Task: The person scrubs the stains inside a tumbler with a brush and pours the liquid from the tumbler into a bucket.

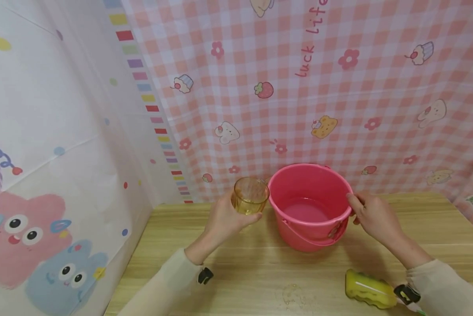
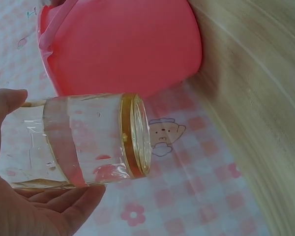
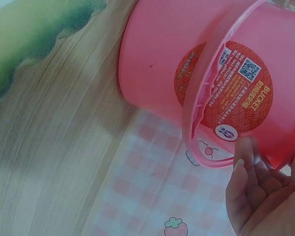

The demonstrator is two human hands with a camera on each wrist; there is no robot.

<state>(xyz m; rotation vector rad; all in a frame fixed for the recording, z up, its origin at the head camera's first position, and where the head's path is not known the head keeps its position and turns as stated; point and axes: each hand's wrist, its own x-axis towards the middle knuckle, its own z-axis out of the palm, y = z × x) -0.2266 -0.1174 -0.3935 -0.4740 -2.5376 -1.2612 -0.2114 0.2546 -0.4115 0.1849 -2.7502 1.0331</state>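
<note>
Yellow-green sponge (image 1: 368,289) and wet patch (image 1: 294,296), pink bucket (image 1: 309,182) and glass (image 1: 250,201) beyond.

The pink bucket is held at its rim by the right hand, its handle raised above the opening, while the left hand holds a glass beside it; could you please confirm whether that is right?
Not quite: the handle hangs below the rim, outside the pink bucket, as the head view shows. The right hand does hold the rim, and the left hand the glass beside it.
</note>
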